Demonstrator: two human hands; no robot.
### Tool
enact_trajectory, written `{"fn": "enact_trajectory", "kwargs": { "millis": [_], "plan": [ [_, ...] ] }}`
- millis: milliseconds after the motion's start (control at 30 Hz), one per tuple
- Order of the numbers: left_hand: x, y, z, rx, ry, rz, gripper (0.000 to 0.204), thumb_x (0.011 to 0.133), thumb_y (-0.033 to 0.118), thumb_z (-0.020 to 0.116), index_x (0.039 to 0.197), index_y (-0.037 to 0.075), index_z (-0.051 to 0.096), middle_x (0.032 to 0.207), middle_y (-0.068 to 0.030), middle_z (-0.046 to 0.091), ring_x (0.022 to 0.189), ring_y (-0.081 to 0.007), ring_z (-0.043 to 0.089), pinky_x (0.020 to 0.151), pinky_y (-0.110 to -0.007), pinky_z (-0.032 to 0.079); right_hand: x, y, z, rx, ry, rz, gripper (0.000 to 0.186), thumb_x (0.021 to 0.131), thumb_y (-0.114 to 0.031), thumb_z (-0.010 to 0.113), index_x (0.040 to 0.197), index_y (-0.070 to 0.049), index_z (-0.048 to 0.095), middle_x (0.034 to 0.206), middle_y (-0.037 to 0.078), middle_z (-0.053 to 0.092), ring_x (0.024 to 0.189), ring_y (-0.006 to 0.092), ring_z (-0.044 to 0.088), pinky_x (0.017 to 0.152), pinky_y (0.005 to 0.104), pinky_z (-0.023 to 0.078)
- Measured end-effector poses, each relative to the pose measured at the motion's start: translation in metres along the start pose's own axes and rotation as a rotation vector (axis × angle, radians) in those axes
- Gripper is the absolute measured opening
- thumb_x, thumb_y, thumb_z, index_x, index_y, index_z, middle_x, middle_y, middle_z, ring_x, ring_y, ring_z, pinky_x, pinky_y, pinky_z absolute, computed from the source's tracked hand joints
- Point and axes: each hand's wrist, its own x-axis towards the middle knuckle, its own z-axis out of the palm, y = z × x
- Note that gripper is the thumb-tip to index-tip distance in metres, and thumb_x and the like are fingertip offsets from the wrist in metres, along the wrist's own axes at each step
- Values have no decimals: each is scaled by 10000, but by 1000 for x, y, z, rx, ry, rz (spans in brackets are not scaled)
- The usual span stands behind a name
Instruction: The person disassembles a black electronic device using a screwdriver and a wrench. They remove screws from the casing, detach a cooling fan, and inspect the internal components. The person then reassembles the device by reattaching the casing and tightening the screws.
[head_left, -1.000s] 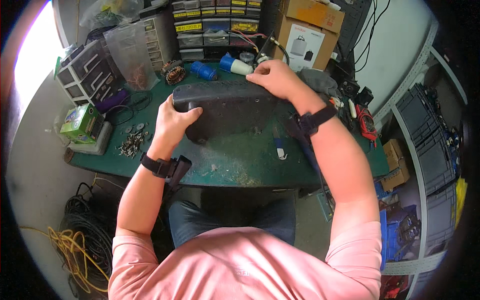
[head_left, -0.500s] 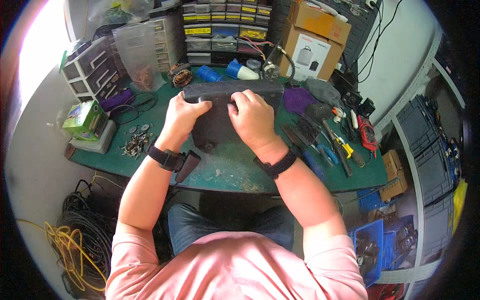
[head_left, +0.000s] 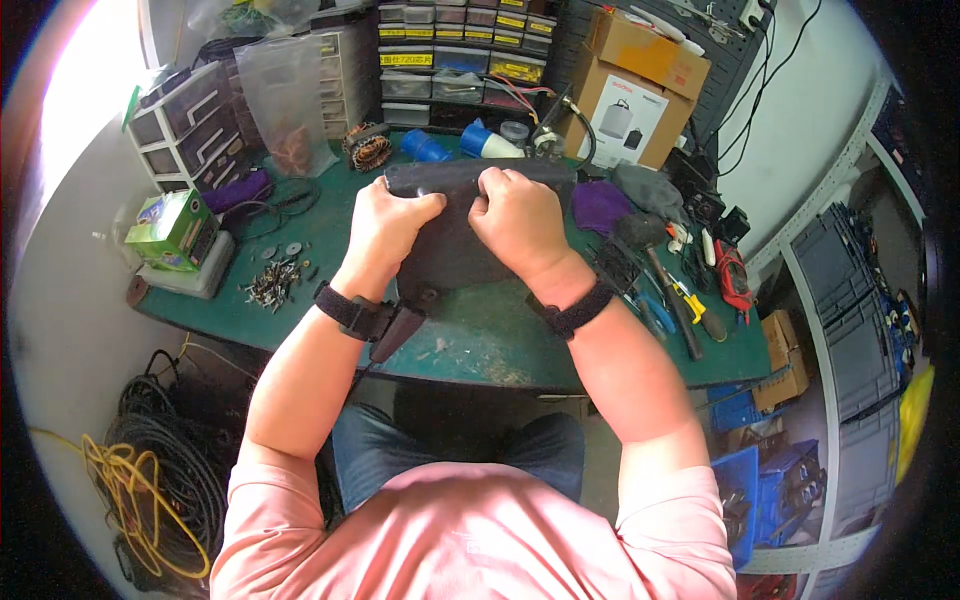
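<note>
Behind the desk's (head_left: 485,350) front edge, a case (head_left: 447,255) is being clasped by the left hand (head_left: 390,222). The right hand's (head_left: 522,224) hold is being obscured.

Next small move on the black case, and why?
Probably a small adjustment by the right hand at the upper edge of the case: its curled fingers are there, and the left hand grips the left end, steadying it. Whether the right hand holds anything is unclear.

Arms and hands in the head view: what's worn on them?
Left hand and right hand: no gloves. Each wrist has a black strap; the left strap carries a dark, blocky module. Short pink sleeves, forearms uncovered.
</note>
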Motion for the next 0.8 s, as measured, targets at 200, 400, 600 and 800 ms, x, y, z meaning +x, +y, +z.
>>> {"fn": "enact_trajectory", "kwargs": {
  "millis": [200,400,600,800],
  "plan": [
    [-2,-1,3,-31,66,-40,271,729,84,736,961,-34,660,872,-59,686,733,-133,629,695,-282,509,1,-5,8,137,81,170,78,733,-98,621,783,-53,581,710,162,634,664,372,637,616,477,522],
    [-7,-8,3,-21,103,-16,256,727,84,733,937,-46,668,845,-66,685,708,-130,626,661,-280,510,5,-11,-1,190,120,188,72,716,-92,623,743,-39,582,695,189,632,676,401,631,620,491,514],
    [-7,-14,4,-101,141,23,204,730,119,727,845,-43,683,767,-54,678,646,-122,610,582,-276,489,1,-23,4,486,119,336,95,694,-58,644,737,-24,566,659,196,610,662,406,625,594,451,504],
    [32,-21,-12,-202,24,-209,149,788,81,696,890,-27,693,838,-92,700,684,-199,651,662,-323,521,-21,-2,-13,433,1,397,94,727,-48,625,811,-13,603,666,164,638,629,326,652,584,395,508]
  ]
}}
